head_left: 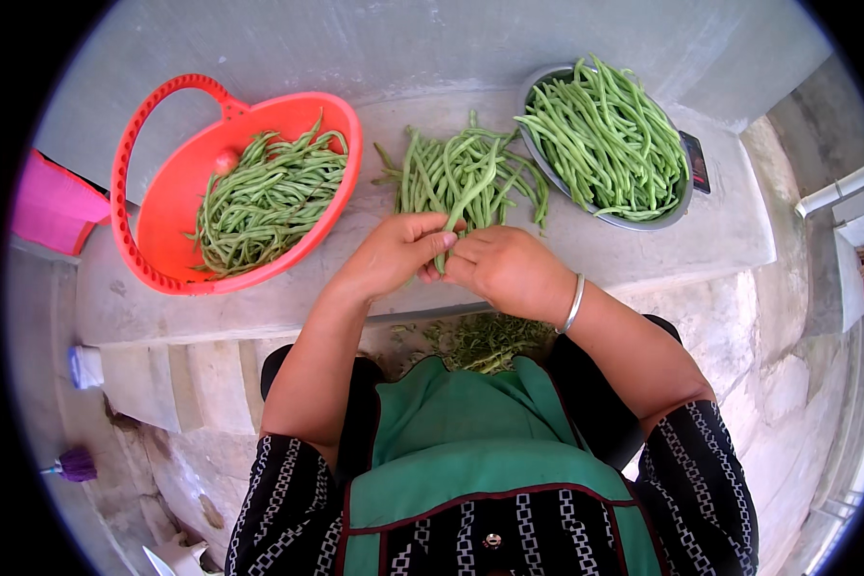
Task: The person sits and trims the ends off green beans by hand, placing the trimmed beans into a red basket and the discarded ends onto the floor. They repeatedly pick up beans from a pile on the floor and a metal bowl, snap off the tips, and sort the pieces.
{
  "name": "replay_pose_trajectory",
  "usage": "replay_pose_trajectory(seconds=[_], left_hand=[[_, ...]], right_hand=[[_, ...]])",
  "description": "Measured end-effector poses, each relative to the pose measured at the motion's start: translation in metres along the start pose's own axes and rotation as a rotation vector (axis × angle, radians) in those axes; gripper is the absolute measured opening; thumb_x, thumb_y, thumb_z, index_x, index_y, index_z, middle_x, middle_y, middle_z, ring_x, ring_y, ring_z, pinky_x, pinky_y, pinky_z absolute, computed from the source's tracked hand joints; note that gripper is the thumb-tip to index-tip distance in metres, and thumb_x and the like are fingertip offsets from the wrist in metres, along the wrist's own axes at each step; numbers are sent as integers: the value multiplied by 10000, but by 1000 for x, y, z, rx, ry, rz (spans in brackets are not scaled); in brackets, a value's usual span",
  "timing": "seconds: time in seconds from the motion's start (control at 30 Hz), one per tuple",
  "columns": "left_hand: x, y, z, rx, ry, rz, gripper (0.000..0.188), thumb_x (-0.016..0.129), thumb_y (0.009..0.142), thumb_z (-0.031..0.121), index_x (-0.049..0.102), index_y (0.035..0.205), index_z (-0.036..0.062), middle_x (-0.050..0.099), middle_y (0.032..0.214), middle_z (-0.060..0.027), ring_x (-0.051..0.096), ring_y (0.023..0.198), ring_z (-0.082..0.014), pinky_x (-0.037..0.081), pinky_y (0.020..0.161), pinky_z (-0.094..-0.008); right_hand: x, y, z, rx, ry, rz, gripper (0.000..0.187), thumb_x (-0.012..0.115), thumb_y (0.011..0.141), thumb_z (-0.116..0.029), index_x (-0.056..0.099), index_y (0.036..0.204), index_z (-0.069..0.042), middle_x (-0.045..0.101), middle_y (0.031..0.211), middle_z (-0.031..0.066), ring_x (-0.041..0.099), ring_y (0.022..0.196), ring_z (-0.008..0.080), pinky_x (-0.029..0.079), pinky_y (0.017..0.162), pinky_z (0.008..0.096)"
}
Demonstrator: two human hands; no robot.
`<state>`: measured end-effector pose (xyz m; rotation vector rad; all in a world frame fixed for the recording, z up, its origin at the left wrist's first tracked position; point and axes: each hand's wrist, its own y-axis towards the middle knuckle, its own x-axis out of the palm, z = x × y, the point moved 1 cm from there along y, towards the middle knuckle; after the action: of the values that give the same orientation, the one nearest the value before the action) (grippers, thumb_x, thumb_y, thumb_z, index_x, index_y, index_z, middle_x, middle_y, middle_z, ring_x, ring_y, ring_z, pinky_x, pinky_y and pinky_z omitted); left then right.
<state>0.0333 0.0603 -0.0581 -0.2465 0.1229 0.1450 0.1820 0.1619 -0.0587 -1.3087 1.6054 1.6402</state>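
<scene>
Both hands meet at the front of a loose pile of green beans (451,168) on the concrete ledge. My left hand (398,252) is closed, thumb and fingers pinching a green bean (468,204) that points up and away over the pile. Close against it, my right hand (509,269) is curled in at the bean's near end; its fingertips are partly hidden behind the knuckles. A silver bangle (574,303) circles my right wrist.
A red handled basket (158,226) with beans and a small reddish round thing (226,161) stands left. At right is a metal bowl (648,224) heaped with beans, beside a dark flat device (695,161). Bean scraps (485,344) lie below the concrete ledge (586,259).
</scene>
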Motion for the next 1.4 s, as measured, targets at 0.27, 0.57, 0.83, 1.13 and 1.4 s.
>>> replay_pose_trajectory(seconds=[0.27, 0.57, 0.83, 1.13, 1.4], left_hand=[[-17, 5, -7, -34, -183, 33, 318, 500, 955, 194, 548, 1195, -9, 607, 790, -28, 544, 631, -80, 455, 554, -218], [-24, 25, -31, 164, 528, 467, 391, 617, 854, 297, 596, 1104, -2, 655, 961, -187, 643, 824, -262, 487, 729, -352], [-67, -36, -9, 265, 249, 533, 227, 601, 889, 150, 619, 1054, -5, 640, 806, -52, 586, 729, -92, 481, 675, -259], [-180, -64, -35, 348, -714, 1176, 378, 542, 900, 111, 492, 1256, -6, 541, 1198, -82, 548, 1000, -145, 428, 875, -281], [-182, -97, -4, 575, 194, 1317, 212, 597, 804, 40, 605, 1013, 2, 589, 1081, -178, 560, 1029, -313, 433, 885, -348]], right_hand=[[-23, 0, 4, 189, 98, -13, 86, 618, 792, -131, 554, 819, -80, 532, 741, 58, 559, 685, 255, 472, 622, 362], [11, -6, 5, 263, 135, -196, 117, 621, 790, -178, 575, 774, -72, 567, 760, 69, 587, 707, 288, 473, 623, 411], [19, 71, -17, 183, 442, -226, 101, 611, 824, -176, 631, 826, -77, 604, 788, 79, 596, 748, 290, 478, 647, 378], [68, 232, -24, 172, 332, -177, 122, 595, 804, -167, 635, 843, -58, 634, 828, 114, 606, 769, 306, 484, 673, 406], [222, 308, -35, 152, 741, -263, 140, 578, 799, -179, 625, 833, -51, 627, 802, 146, 619, 776, 269, 491, 700, 380]])
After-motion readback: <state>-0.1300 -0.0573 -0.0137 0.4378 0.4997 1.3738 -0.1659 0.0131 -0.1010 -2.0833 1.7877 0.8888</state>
